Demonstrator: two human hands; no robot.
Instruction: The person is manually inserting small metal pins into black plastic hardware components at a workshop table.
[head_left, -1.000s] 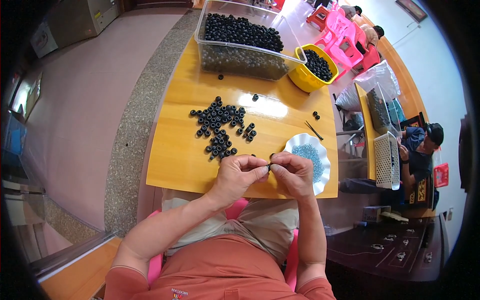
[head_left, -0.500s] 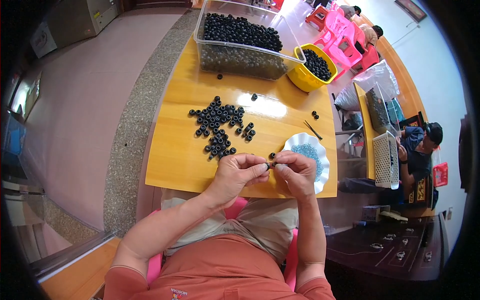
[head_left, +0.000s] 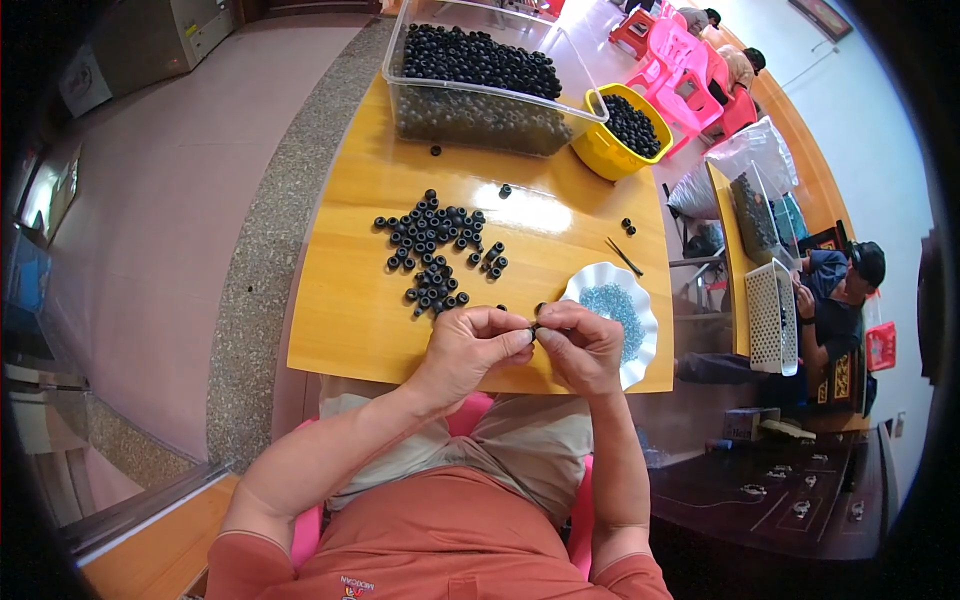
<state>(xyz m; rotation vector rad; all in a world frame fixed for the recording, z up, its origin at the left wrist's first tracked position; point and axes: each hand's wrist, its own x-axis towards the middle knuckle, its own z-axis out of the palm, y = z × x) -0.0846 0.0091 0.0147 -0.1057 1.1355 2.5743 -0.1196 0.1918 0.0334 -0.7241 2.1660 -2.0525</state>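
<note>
Head view: a yellow wooden bench (head_left: 360,330) carries a clear plastic bin (head_left: 480,110) of black rings, a loose heap of small black rubber rings (head_left: 435,250) within reach, and a white scalloped dish (head_left: 640,345) of pale blue beads. The left hand (head_left: 470,345) and right hand (head_left: 585,345) meet at the near edge, fingers pinched shut on one black ring (head_left: 534,327).

clear plastic bag (head_left: 745,160) beside far table

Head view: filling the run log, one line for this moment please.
left hand: pinching small black ring | right hand: pinching same ring | white dish: right of hands
</note>
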